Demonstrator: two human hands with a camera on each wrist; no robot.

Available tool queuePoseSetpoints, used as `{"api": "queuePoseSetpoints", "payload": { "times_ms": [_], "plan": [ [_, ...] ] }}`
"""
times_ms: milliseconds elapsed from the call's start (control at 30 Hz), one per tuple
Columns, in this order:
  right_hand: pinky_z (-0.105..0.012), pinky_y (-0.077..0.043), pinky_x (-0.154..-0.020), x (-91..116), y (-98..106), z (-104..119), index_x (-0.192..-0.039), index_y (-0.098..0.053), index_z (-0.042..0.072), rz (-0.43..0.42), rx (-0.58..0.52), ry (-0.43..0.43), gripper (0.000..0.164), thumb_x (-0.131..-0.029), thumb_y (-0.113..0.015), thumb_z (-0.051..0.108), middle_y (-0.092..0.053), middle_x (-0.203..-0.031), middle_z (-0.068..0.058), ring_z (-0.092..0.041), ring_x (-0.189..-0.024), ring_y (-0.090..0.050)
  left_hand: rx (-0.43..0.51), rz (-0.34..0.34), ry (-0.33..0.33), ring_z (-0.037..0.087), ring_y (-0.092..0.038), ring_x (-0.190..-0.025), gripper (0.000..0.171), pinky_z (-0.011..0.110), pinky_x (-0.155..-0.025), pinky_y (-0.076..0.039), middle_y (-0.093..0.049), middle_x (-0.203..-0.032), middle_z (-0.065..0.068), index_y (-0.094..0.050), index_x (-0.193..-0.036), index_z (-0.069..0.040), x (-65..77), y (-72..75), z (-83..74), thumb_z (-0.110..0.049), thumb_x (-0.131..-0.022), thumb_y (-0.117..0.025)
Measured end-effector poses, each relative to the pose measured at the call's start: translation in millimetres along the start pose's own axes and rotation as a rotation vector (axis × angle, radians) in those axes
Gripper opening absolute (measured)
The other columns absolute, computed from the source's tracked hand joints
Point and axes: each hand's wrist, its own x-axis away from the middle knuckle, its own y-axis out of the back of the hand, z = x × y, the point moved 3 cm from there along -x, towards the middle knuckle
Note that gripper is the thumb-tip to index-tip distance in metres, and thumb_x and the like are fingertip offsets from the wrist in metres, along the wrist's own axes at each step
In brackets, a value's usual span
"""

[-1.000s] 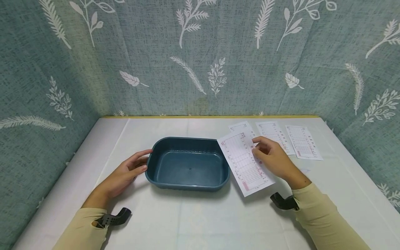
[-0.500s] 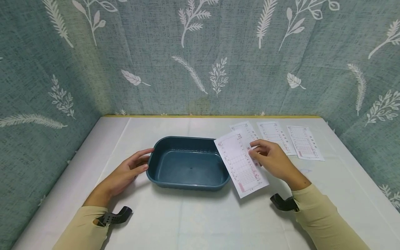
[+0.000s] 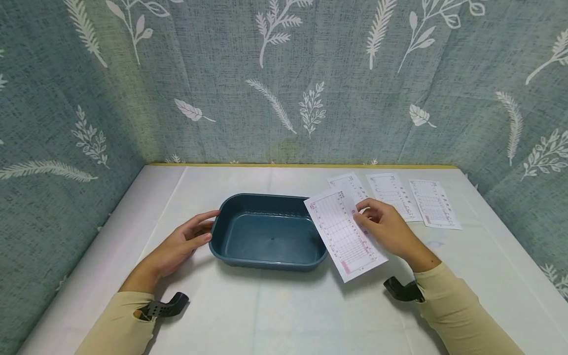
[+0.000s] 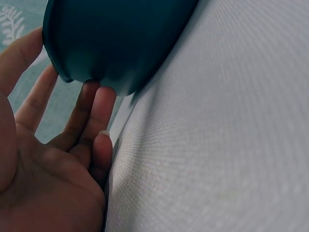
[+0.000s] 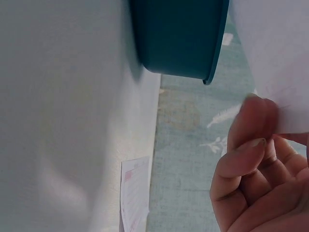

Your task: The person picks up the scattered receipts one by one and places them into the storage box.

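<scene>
Holding, head view: the right hand [image 3: 385, 228] is pinching a slip [image 3: 343, 234] by its right edge, lifted and tilted, its left edge overlapping the right rim of the tray [image 3: 267, 231].
Shifting, head view: against the frames of a second ago, the slip is sitting a little further left and nearer the tray, then turning slightly; the drift is small, so by my reading the sheet is being carried toward the tray but is not in it yet.
Steadying, head view: the left hand [image 3: 179, 244] is resting spread against the tray's left end, thumb at the rim, exactly where it was a second ago; the tray is not moving.
Waiting, head view: three more slips [image 3: 392, 195] are lying flat on the table [image 3: 284, 315] beyond the right hand, unchanged.
Touching, left wrist view: the left hand [image 4: 48, 159] is lying open, fingertips [image 4: 99, 99] against the tray [image 4: 116, 38] wall low down, thumb at its rim.
Pinching, right wrist view: the right hand [image 5: 260, 179] is gripping the slip [image 5: 275, 53] between thumb and curled fingers, the sheet standing above the hand; the tray [image 5: 181, 36] is just beyond the fingers, apart from them; another slip [image 5: 134, 195] is lying on the table behind the hand.
</scene>
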Motion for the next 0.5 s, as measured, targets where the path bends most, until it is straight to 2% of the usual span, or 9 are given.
{"api": "queuePoseSetpoints", "payload": {
  "times_ms": [200,267,500],
  "plan": [
    [-0.026,-0.049,-0.057,0.4,-1.3,0.5,-0.113,-0.06,0.003,0.002,-0.006,-0.013,0.02,-0.1,-0.061,0.018,-0.062,-0.074,-0.007,-0.014,-0.061,-0.058,0.007,0.004,-0.005,0.037,-0.036,-0.141,0.057,0.009,-0.096,-0.039,-0.041,-0.153,0.021,-0.035,-0.155,-0.02,0.3,0.0,-0.6,-0.025,-0.102,-0.057],
    [-0.026,-0.048,-0.057,0.6,-1.2,0.4,-0.114,-0.06,0.003,0.001,-0.006,-0.019,0.02,-0.1,-0.061,0.018,-0.062,-0.075,-0.007,-0.014,-0.062,-0.057,0.011,0.006,-0.006,0.035,-0.037,-0.141,0.057,0.009,-0.096,-0.039,-0.04,-0.153,0.021,-0.035,-0.155,-0.02,0.3,-0.1,-0.8,-0.025,-0.103,-0.057],
    [-0.023,-0.042,-0.065,1.7,1.4,2.3,-0.115,-0.061,0.002,-0.017,0.008,0.003,0.02,-0.096,-0.058,0.006,-0.062,-0.081,-0.008,-0.012,-0.067,-0.052,0.02,0.012,-0.013,0.003,-0.046,-0.127,0.057,0.009,-0.097,-0.039,-0.041,-0.152,0.021,-0.035,-0.155,-0.019,0.7,0.3,-0.9,-0.024,-0.103,-0.056]
  ]
}}
